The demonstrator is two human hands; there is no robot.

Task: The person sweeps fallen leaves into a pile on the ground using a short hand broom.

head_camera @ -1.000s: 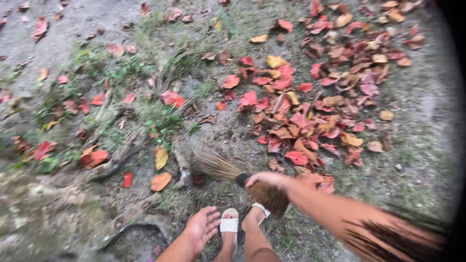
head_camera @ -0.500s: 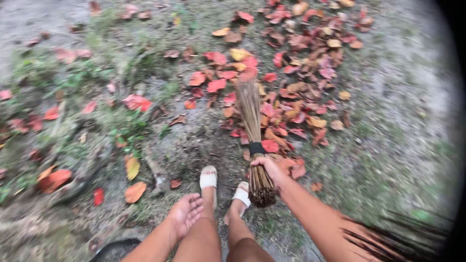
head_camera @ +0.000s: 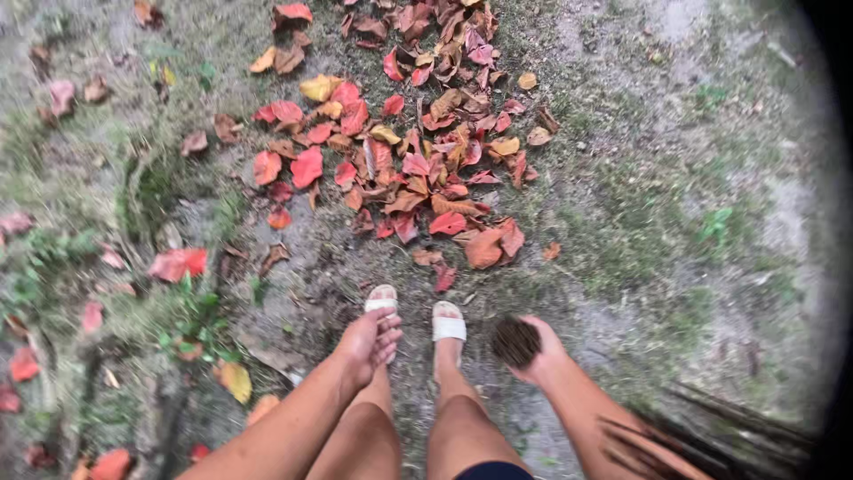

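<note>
The right hand (head_camera: 540, 354) is closed around the butt end of a stick broom (head_camera: 516, 341), of which only the dark, round bundle of cut ends shows, pointing almost straight up at the camera; the bristle end is hidden behind the hand, so the broom's long axis runs away from the lens, down and back beside the right leg, and its exact tilt cannot be told. The left hand (head_camera: 369, 342) hangs empty over the left knee, fingers loosely curled and holding nothing, well apart from the broom. The pile of red and orange leaves (head_camera: 418, 151) lies straight ahead of the two feet in white sandals (head_camera: 415, 313), its nearest leaves just beyond the toes, so it sits forward and slightly left of the broom hand; the right hand is the nearer one to both broom and pile. The ground (head_camera: 675, 204) is bare grey dirt with thin patches of grass, open to the right of the pile. To the left it is rougher, with weeds, roots and scattered single leaves (head_camera: 178, 263) lying apart from the heap.
</note>
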